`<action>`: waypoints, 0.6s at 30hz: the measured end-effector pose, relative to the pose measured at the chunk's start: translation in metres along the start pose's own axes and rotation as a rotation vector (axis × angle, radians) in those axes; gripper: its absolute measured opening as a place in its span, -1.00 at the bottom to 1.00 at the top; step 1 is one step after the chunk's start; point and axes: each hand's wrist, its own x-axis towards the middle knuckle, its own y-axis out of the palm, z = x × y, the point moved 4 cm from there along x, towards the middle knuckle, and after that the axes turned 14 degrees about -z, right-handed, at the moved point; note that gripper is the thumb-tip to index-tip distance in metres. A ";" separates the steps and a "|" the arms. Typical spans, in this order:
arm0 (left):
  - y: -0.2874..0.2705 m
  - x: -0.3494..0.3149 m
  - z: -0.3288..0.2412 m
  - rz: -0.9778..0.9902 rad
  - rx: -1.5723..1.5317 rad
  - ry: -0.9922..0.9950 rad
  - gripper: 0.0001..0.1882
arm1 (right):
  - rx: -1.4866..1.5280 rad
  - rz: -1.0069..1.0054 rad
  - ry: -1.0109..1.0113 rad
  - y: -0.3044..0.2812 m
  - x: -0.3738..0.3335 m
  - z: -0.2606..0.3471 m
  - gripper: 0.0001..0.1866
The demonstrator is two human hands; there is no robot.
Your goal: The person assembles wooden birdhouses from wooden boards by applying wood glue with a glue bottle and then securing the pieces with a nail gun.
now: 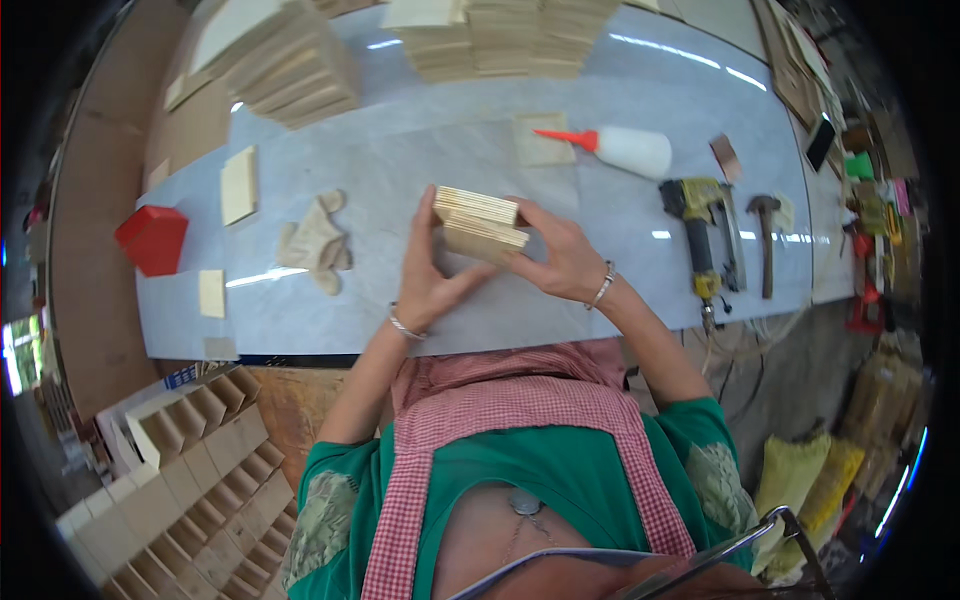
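Note:
Between my two hands, over the front middle of the table, is a stack of thin wooden boards [484,240]. Its upper and lower parts are offset, so the edges form a step. My left hand [428,275] presses along the left end, thumb stretched toward the lower edge. On the other end, my right hand [555,252] grips with its fingers behind and its thumb at the near corner. Beyond the stack, a white squeeze bottle [635,150] with a red nozzle lies on its side, its tip over a thin square board [543,140].
A nail gun [700,235] with a hose and a hammer [767,245] lie at the right. Leftward are a crumpled glove [317,243], a red container [153,240] and small boards [239,187]. Tall board stacks [500,40] line the back. Wooden boxes [190,490] stand at lower left.

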 end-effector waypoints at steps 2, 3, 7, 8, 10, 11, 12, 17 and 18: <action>-0.001 0.001 0.013 0.078 -0.022 -0.021 0.06 | 0.068 -0.009 -0.074 0.003 0.001 0.006 -0.33; 0.003 0.001 0.017 0.128 -0.027 -0.023 0.01 | 0.057 -0.014 -0.055 0.005 0.000 0.004 -0.33; 0.013 -0.006 0.023 0.145 -0.122 -0.102 -0.14 | 0.111 -0.046 0.009 0.011 -0.007 0.001 -0.23; 0.012 -0.011 0.025 0.089 -0.107 -0.054 -0.21 | 0.105 -0.029 0.012 0.012 -0.008 0.002 -0.19; 0.013 -0.015 0.023 0.036 -0.096 -0.010 -0.27 | 0.151 -0.039 0.010 0.015 -0.012 -0.002 -0.19; 0.014 -0.016 0.021 0.058 -0.118 -0.032 -0.30 | 0.199 -0.050 0.002 0.016 -0.013 -0.003 -0.19; 0.014 -0.017 0.020 0.075 -0.138 -0.054 -0.33 | 0.198 -0.046 0.001 0.017 -0.015 -0.004 -0.19; 0.025 -0.020 0.017 0.058 -0.163 -0.042 -0.30 | 0.384 -0.121 0.122 0.029 -0.020 -0.005 -0.12; 0.028 -0.019 0.017 0.027 -0.147 -0.041 -0.29 | 0.379 -0.124 0.121 0.032 -0.021 -0.006 -0.12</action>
